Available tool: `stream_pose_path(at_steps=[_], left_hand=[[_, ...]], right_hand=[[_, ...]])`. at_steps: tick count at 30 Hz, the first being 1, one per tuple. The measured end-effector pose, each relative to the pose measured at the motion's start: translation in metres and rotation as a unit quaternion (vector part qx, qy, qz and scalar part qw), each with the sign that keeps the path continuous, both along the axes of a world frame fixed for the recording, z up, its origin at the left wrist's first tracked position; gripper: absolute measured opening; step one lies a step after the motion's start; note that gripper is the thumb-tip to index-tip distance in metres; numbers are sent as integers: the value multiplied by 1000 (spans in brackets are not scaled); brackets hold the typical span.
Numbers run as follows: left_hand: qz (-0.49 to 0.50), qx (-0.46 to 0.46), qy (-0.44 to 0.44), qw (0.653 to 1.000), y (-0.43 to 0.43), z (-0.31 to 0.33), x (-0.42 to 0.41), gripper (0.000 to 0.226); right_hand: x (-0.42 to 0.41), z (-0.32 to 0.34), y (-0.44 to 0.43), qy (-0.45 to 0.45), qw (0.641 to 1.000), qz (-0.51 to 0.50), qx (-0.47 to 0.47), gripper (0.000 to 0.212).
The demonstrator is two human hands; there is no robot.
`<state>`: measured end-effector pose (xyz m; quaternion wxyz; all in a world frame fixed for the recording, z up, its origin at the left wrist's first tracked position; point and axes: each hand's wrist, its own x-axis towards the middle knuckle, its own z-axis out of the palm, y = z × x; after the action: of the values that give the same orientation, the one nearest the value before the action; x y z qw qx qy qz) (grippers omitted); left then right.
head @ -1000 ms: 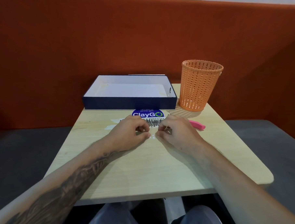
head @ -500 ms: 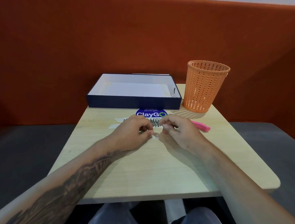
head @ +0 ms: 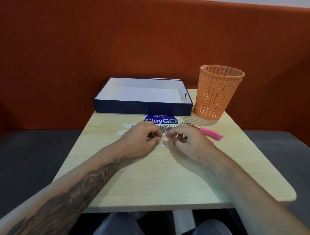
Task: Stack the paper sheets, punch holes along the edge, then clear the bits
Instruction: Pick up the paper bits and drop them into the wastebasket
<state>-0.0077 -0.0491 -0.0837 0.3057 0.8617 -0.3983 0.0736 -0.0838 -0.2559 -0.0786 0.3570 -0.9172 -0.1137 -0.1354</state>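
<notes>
My left hand [head: 141, 138] and right hand [head: 187, 141] rest curled on the pale wooden table [head: 165, 180] before an orange-red upholstered wall [head: 83, 43], whether pinching anything I cannot tell.

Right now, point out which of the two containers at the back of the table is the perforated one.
It is the orange basket at the back right: tall, round, its wall full of holes. The blue box beside it is low, rectangular and solid-walled.
</notes>
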Motion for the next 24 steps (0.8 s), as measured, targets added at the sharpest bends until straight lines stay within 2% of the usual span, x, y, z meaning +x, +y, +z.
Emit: stream_pose_path(at_steps=[4,9,16,24], left_hand=[[-2,1,0,1000,0,0,0,6],[-1,4,-2,1000,0,1,0,6],[-3,1,8,1000,2,2,1,5],[2,-12,11,1000,2,2,2,6]], right_hand=[[1,-1,2,-12,996,28,-82,8],[8,-1,5,-27,993,13,-115,9],[10,0,1,-22,996,4,-85,8],[3,4,15,-44,983,16,-177,14]])
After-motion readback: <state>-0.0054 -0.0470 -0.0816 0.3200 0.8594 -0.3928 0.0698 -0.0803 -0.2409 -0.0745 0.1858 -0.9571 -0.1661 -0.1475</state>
